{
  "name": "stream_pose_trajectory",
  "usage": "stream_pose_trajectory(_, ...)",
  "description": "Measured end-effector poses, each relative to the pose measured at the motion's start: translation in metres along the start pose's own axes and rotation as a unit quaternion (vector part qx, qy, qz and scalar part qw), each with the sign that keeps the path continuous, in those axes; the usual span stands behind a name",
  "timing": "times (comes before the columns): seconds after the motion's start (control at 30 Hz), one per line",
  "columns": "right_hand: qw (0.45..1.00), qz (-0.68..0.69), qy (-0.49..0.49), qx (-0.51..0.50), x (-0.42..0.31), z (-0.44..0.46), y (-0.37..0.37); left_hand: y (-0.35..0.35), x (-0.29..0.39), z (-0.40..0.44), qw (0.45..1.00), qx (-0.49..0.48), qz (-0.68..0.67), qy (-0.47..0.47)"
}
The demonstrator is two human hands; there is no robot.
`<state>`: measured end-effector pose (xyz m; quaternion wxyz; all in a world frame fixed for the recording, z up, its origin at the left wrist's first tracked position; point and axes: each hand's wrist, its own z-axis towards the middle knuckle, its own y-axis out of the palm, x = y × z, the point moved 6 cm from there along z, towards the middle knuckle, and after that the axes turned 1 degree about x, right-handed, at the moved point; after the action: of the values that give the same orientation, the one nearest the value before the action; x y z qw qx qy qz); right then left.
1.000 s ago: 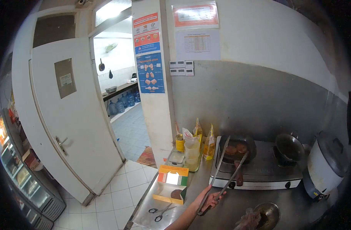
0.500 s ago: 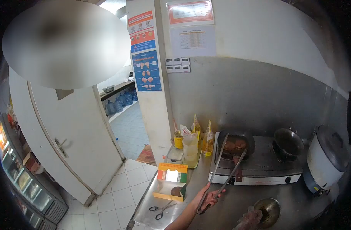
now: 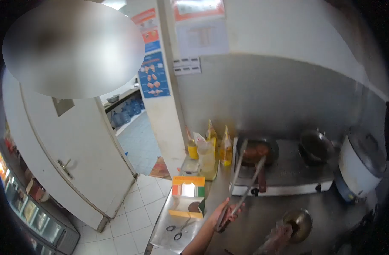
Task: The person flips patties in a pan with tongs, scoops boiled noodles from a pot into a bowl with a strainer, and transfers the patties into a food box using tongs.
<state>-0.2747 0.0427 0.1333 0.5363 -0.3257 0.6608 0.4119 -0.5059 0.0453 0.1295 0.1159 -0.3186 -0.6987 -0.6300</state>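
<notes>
My left hand [image 3: 230,213] is closed around long metal tongs [image 3: 250,191]. Their spread tips reach over the frying pan [image 3: 274,158], one at each side of the brown round patties [image 3: 257,150] in it. The pan sits on the left burner, its brown handle [image 3: 262,182] pointing towards me. My right hand [image 3: 279,239], in a clear plastic glove, grips the left side of a metal bowl [image 3: 304,223] with dark contents; its fingers are partly hidden and blurred. Left of the tongs stands an open orange-and-green carton [image 3: 188,184] with a dark brown round piece [image 3: 194,207] inside.
Scissors [image 3: 178,235] lie on the counter's left end. Behind the carton, a tray [image 3: 210,175] bears containers and yellow pouches [image 3: 226,148]. A black wok [image 3: 317,146] occupies the right burner of the stove [image 3: 288,172]. A large lidded cooker [image 3: 359,163] stands at the far right.
The view has shifted slightly and blurred, so most things appear higher. My left hand still grips the tongs over the pan, and my right hand stays at the bowl.
</notes>
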Motion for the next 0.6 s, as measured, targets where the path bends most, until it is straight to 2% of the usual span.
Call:
stream_pose_trajectory(0.03,0.999,-0.039,-0.02,0.008,0.024,0.015,-0.007,-0.002,0.005,-0.004,0.998,0.056,0.026,0.009)
stream_pose_trajectory(0.07,0.996,-0.081,-0.037,0.016,0.008,0.009,-0.001,-0.005,0.007,-0.01,0.992,0.111,0.054,0.015)
stream_pose_trajectory(0.1,0.992,-0.092,-0.052,0.063,-0.007,-0.007,0.002,-0.012,0.009,-0.012,0.992,0.107,0.065,0.029)
stream_pose_trajectory(0.17,0.994,-0.064,-0.068,0.054,-0.021,-0.011,0.008,-0.031,0.013,-0.014,0.989,0.117,0.086,0.041)
stream_pose_trajectory(0.23,0.998,0.035,-0.043,-0.015,0.028,0.013,-0.015,-0.043,0.018,-0.017,0.984,0.13,0.109,0.054)
stream_pose_trajectory(0.3,0.987,0.153,0.004,-0.04,0.03,0.016,-0.012,-0.043,0.024,-0.022,0.978,0.154,0.128,0.062)
stream_pose_trajectory(0.4,0.998,-0.031,-0.038,-0.033,0.039,0.017,-0.02,-0.052,0.026,-0.025,0.956,0.184,0.215,0.075)
stream_pose_trajectory(0.6,0.988,0.153,-0.028,-0.01,0.058,0.028,-0.03,-0.063,0.011,-0.024,0.915,0.24,0.293,0.139)
